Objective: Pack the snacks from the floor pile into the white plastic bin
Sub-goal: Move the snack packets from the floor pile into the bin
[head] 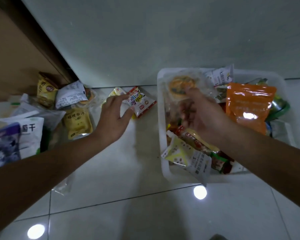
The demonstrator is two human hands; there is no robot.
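The white plastic bin (161, 129) stands on the floor at the right, full of snack packets, among them a large orange pouch (248, 104). My right hand (203, 116) is over the bin and holds a clear packet with a round orange pastry (180, 84) at the bin's far left corner. My left hand (114, 116) reaches across the tiles; its thumb and fingers close round a small red-edged white packet (142, 103) lying by the wall. A small yellow packet (117, 92) lies just behind it.
The floor pile spreads at the left: a yellow juice pouch (77, 125), a white packet (70, 96), a brown-yellow packet (45, 89) and a big white-and-purple bag (16, 139). A wooden door frame (42, 42) rises behind the pile. A grey wall (163, 40) runs behind everything.
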